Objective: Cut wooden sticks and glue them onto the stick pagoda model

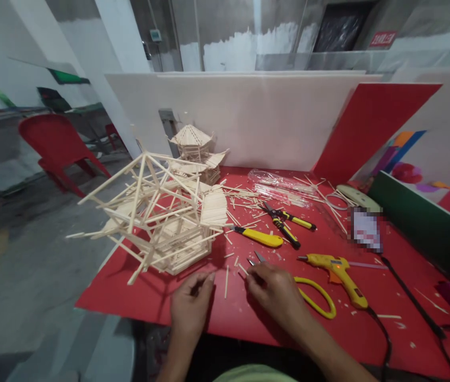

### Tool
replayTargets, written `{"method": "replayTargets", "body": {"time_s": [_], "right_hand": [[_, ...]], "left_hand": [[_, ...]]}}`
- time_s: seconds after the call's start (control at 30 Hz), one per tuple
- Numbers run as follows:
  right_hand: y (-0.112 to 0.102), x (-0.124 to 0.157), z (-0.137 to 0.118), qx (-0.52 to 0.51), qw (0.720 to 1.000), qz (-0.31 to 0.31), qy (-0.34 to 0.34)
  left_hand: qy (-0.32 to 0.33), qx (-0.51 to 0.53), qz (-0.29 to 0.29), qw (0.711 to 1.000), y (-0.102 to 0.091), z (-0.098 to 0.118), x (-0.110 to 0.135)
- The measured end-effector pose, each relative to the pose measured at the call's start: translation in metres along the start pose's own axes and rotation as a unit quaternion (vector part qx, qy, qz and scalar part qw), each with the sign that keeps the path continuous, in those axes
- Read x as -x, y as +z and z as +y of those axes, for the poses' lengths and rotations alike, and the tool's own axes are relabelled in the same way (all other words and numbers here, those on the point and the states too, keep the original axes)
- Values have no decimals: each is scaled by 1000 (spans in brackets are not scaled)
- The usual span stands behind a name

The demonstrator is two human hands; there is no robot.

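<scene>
My right hand (270, 286) is closed in a pinch, with a short wooden stick (243, 269) at its fingertips. Beneath that hand lie scissors with a yellow handle (330, 307), their blades poking out past the fingers. My left hand (191, 302) has its fingers curled in and its thumb near the index finger; nothing shows between them. Just beyond it stands a pavilion-like frame of glued wooden sticks (181, 233), with open roof beams and a slatted panel. One loose stick (226, 281) lies between my hands.
A yellow glue gun (340, 270) with its cord lies at right. A yellow utility knife (262, 237) and yellow-black pliers (284, 225) lie ahead. Behind are a smaller stick pagoda (191, 138), bagged sticks (284, 188) and a white board (249, 122). Scraps dot the red tabletop (241, 318).
</scene>
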State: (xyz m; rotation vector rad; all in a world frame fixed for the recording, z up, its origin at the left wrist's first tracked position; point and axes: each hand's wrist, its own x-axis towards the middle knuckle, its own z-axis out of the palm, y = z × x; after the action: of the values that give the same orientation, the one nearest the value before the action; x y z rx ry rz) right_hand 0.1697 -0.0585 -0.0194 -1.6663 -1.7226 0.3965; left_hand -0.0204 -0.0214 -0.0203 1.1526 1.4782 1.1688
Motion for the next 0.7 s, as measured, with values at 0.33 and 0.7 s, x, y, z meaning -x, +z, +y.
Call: {"method": "replayTargets", "body": {"time_s": [0.33,0.7], "right_hand": [[6,-2,-27,-110,987,34,-107],[1,-35,-57,-94,952,215,-194]], "left_hand": [[-198,223,-151,942,25,22,10],[-150,351,-100,919,24,68,-2]]}}
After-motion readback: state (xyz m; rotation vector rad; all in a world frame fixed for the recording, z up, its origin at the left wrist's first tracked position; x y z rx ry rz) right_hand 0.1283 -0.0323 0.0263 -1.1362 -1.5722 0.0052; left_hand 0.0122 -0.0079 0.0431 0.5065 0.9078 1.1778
